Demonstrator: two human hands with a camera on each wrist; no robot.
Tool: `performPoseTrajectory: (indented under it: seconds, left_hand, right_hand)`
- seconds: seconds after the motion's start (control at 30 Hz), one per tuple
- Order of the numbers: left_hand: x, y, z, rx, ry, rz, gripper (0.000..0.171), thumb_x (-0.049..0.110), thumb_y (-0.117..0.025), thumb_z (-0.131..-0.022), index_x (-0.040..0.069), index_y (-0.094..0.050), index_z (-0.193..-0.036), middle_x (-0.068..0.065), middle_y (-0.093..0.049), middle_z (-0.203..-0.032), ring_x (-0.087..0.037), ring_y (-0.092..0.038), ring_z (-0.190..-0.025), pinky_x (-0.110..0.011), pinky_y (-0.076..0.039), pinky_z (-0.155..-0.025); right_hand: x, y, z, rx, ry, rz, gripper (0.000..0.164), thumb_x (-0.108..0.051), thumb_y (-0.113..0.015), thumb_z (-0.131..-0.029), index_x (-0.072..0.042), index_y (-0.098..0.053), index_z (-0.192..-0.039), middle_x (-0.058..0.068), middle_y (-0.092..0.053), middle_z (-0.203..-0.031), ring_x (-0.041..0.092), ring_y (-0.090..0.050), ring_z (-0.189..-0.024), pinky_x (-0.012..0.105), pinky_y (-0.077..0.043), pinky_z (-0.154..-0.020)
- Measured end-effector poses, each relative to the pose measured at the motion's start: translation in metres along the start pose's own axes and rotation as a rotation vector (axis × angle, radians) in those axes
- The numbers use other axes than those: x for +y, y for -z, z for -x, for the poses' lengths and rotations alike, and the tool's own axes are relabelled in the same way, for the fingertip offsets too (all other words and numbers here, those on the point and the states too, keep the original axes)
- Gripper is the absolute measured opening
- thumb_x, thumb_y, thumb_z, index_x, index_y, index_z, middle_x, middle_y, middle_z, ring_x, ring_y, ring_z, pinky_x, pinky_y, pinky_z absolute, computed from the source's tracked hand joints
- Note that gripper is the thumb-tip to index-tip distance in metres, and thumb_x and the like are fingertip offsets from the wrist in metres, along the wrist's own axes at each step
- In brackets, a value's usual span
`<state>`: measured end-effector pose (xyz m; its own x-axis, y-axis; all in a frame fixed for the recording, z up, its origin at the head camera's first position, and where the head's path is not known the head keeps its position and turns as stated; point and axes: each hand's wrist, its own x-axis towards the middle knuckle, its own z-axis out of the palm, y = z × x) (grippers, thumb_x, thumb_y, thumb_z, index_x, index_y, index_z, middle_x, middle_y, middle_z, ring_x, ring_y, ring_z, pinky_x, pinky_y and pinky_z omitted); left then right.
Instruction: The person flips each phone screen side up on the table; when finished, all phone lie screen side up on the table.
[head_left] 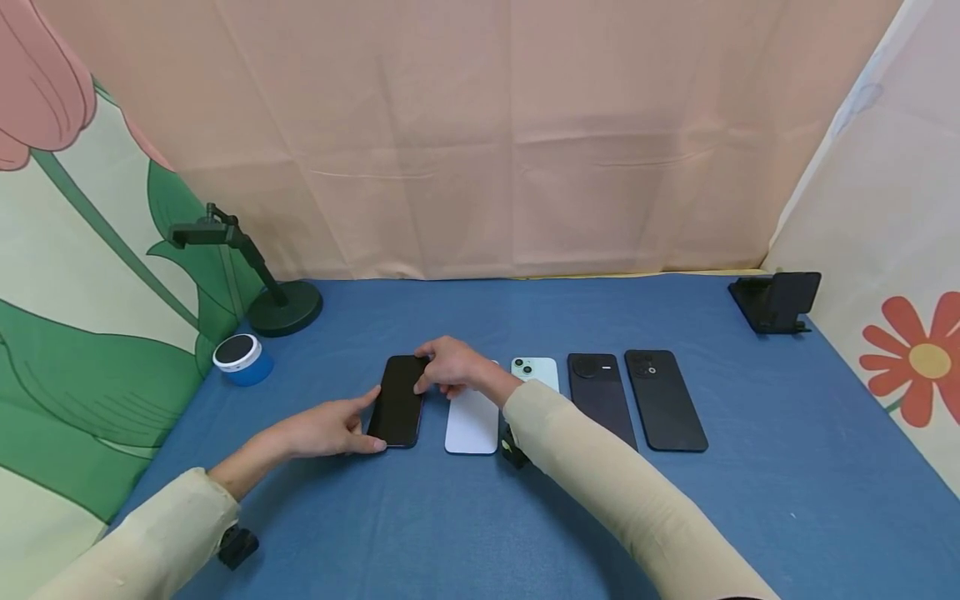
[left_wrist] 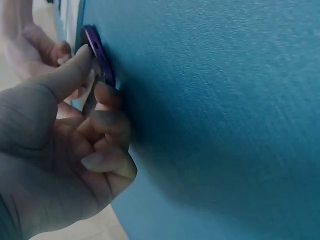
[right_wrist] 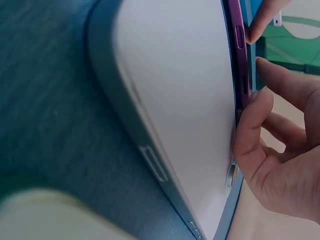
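The dark phone (head_left: 396,408) lay on the left end of a row of phones on the blue cloth (head_left: 360,517), glossy face up, its sides purple in the wrist views. Both hands were on it: the left hand (head_left: 330,429) pinched it about the lower left corner, and the right hand (head_left: 459,367) pinched it near the upper right corner. That diagonal hold looked sound for setting its angle; light, even pressure from both sides would keep it from twisting, and the right hand needed care, since the white phone (head_left: 471,425) lay just beside it. Further right lay a pale green phone (head_left: 546,370) and two black phones (head_left: 600,392) (head_left: 666,400), backs up. A blue jar (head_left: 243,362) and a black stand (head_left: 283,307) stood to the left, with a second stand (head_left: 791,293) at the far right. The right hand covered the top of the white phone, and the right sleeve (head_left: 600,450) hid most of the pale green one. The dark phone's underside was out of sight, so whether it rested fully flat could not be told, and the left wrist view was dim.
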<state>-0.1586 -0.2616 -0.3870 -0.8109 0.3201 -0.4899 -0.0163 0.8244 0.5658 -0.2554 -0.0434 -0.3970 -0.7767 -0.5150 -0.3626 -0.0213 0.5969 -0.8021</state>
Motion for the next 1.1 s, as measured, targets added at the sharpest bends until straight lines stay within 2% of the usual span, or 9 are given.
performPoseTrajectory:
  seconds: [0.17,0.23,0.3,0.4,0.47,0.6,0.73,0.93,1.1]
  left_hand:
    - [0.0047,-0.0019,-0.0013,0.051,0.04,-0.177,0.102,0.045,-0.078,-0.085,0.007,-0.021,-0.16,-0.002,-0.053,-0.072,-0.016,-0.05,-0.063,-0.031,-0.036,-0.059]
    - [0.005,-0.0025,-0.0022,0.071,0.058,-0.223,0.102,0.048,-0.078,-0.083,0.01,-0.023,-0.16,-0.002,-0.054,-0.072,-0.016,-0.051,-0.063,-0.031,-0.036,-0.058]
    - [0.0047,-0.0032,-0.0031,0.087,0.071,-0.259,0.103,0.05,-0.078,-0.082,0.012,-0.024,-0.16,-0.001,-0.054,-0.071,-0.016,-0.051,-0.063,-0.031,-0.035,-0.057]
    - [0.0035,-0.0039,-0.0037,0.106,0.074,-0.288,0.102,0.052,-0.078,-0.082,0.014,-0.025,-0.16,0.0,-0.054,-0.07,-0.016,-0.05,-0.061,-0.03,-0.034,-0.056]
    - [0.0032,-0.0041,-0.0035,0.11,0.064,-0.294,0.102,0.053,-0.077,-0.082,0.013,-0.025,-0.16,0.0,-0.053,-0.069,-0.015,-0.05,-0.06,-0.03,-0.034,-0.055]
    - [0.0029,-0.0043,-0.0029,0.118,0.055,-0.293,0.102,0.053,-0.078,-0.082,0.015,-0.025,-0.16,0.001,-0.053,-0.067,-0.015,-0.049,-0.059,-0.029,-0.034,-0.054]
    - [0.0026,-0.0042,-0.003,0.127,0.049,-0.295,0.102,0.053,-0.078,-0.081,0.015,-0.026,-0.16,0.001,-0.052,-0.067,-0.015,-0.049,-0.059,-0.029,-0.033,-0.054]
    - [0.0015,-0.0042,-0.0029,0.13,0.044,-0.304,0.101,0.053,-0.078,-0.081,0.015,-0.028,-0.16,0.001,-0.05,-0.065,-0.014,-0.048,-0.057,-0.028,-0.033,-0.054]
    - [0.0002,-0.0046,-0.0025,0.13,0.037,-0.308,0.101,0.053,-0.079,-0.08,0.014,-0.029,-0.159,0.001,-0.05,-0.065,-0.014,-0.048,-0.057,-0.029,-0.033,-0.053]
  right_hand:
    - [-0.0009,-0.0008,-0.0011,0.025,0.014,0.081,0.064,-0.017,-0.077,-0.088,-0.019,-0.053,-0.147,0.002,-0.048,-0.058,0.014,-0.044,-0.049,0.027,-0.048,-0.048]
    - [-0.0011,-0.0007,-0.0012,0.041,0.024,0.116,0.063,-0.017,-0.078,-0.088,-0.019,-0.055,-0.146,0.004,-0.057,-0.072,0.013,-0.047,-0.05,0.027,-0.05,-0.049]
    - [-0.001,-0.0001,-0.001,0.055,0.04,0.136,0.061,-0.017,-0.079,-0.087,-0.019,-0.056,-0.144,0.008,-0.066,-0.097,0.013,-0.049,-0.053,0.028,-0.052,-0.051]
    - [0.0004,0.0007,-0.0013,0.059,0.067,0.137,0.061,-0.016,-0.079,-0.087,-0.017,-0.057,-0.144,0.013,-0.059,-0.136,0.014,-0.051,-0.058,0.029,-0.053,-0.052]
    - [0.0018,0.0014,-0.002,0.051,0.08,0.138,0.061,-0.016,-0.078,-0.088,-0.016,-0.056,-0.145,0.014,-0.052,-0.147,0.014,-0.052,-0.059,0.029,-0.053,-0.053]
    - [0.0038,0.0025,-0.0031,0.045,0.095,0.164,0.061,-0.018,-0.078,-0.088,-0.018,-0.056,-0.145,0.013,-0.045,-0.153,0.015,-0.056,-0.062,0.029,-0.054,-0.054]
    - [0.0043,0.0033,-0.0033,0.05,0.095,0.187,0.058,-0.019,-0.078,-0.088,-0.021,-0.059,-0.142,0.011,-0.042,-0.151,0.015,-0.058,-0.066,0.028,-0.054,-0.054]
    - [0.0045,0.0035,-0.0037,0.041,0.091,0.204,0.057,-0.021,-0.078,-0.088,-0.022,-0.06,-0.142,0.01,-0.046,-0.145,0.015,-0.06,-0.069,0.028,-0.054,-0.055]
    - [0.0036,0.0036,-0.0031,0.032,0.087,0.199,0.057,-0.02,-0.079,-0.088,-0.022,-0.06,-0.142,0.01,-0.044,-0.149,0.015,-0.06,-0.071,0.028,-0.053,-0.055]
